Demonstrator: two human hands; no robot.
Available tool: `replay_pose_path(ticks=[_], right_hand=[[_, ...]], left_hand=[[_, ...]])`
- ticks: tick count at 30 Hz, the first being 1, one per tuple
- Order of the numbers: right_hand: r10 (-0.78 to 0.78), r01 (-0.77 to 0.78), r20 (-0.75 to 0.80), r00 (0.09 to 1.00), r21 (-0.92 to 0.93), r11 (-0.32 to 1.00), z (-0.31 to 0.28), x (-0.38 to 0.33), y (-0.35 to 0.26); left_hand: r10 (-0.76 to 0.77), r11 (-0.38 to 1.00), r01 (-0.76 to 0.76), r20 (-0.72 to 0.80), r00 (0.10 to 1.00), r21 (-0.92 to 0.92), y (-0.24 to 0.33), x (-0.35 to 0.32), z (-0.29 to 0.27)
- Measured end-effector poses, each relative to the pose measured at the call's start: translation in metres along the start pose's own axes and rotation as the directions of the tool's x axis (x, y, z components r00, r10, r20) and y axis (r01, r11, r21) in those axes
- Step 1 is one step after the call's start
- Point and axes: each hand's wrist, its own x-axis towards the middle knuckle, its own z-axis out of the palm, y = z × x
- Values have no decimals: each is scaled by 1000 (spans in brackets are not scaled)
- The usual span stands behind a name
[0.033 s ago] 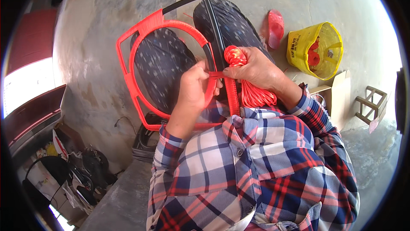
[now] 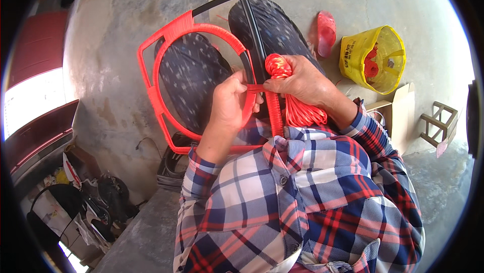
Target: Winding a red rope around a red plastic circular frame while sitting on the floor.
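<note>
The partly red-wrapped frame (image 2: 177, 27) is held over the dark trousers (image 2: 189, 69), its inner ring (image 2: 222, 30) gripped by the curled fingers of the left hand (image 2: 228, 102). The red cord bundle (image 2: 305, 113) is clasped in the right hand (image 2: 306, 82), beside the frame.

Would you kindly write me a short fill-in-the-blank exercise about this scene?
1. The right hand holds a cord bundle coloured ____.
2. Bare parts of the frame are coloured ____.
3. The bucket is coloured ____.
4. The slipper is to the ____ of the bucket.
Missing words: red; black; yellow; left.
</note>
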Motion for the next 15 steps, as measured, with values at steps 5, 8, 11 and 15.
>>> replay_pose_path(ticks=[5, 8, 11, 15], right_hand=[[-18, 18, -4, 1000, 2, 1000, -2, 3, 3], [-23, 22, -28, 999, -37, 999, -1, 2, 1], [3, -5, -67, 998, -29, 1000, 0, -2, -6], [-2, 1, -62, 998, -17, 1000, -1, -1, -4]], left_hand=[[35, 996, -31, -43, 998, 81, 0, 5, 2], [72, 992, -67, -45, 996, 111, -1, 5, 3], [129, 978, -120, -43, 991, 169, -3, 5, 2], [137, 976, -121, -77, 988, 182, -4, 3, 3]])
